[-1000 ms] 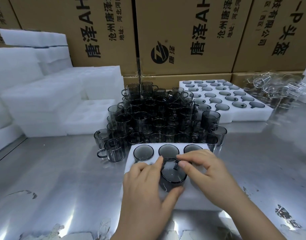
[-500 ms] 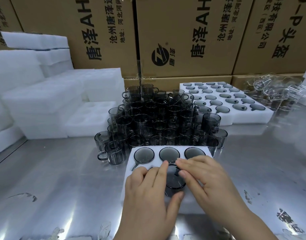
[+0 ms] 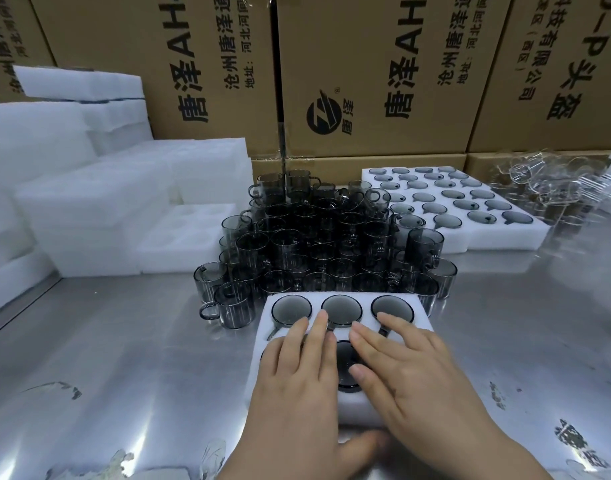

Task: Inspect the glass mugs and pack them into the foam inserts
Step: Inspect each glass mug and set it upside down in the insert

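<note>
A white foam insert lies on the steel table in front of me, with three smoky grey glass mugs seated bottom-up in its far row. A fourth grey mug sits in the near row's middle hole, sunk level with the foam. My left hand lies flat with straight fingers over the insert's left side. My right hand lies flat across the mug's right side, thumb on its base. Behind the insert stands a crowded stack of loose grey mugs.
A filled foam insert lies at the back right, with clear glass mugs beside it. Stacks of white foam blocks fill the left. Cardboard boxes wall off the back. One grey mug stands left of the insert.
The mug, held above the foam between both hands a second ago, has gone down into its hole. Both hands have flattened out over it and the foam.
</note>
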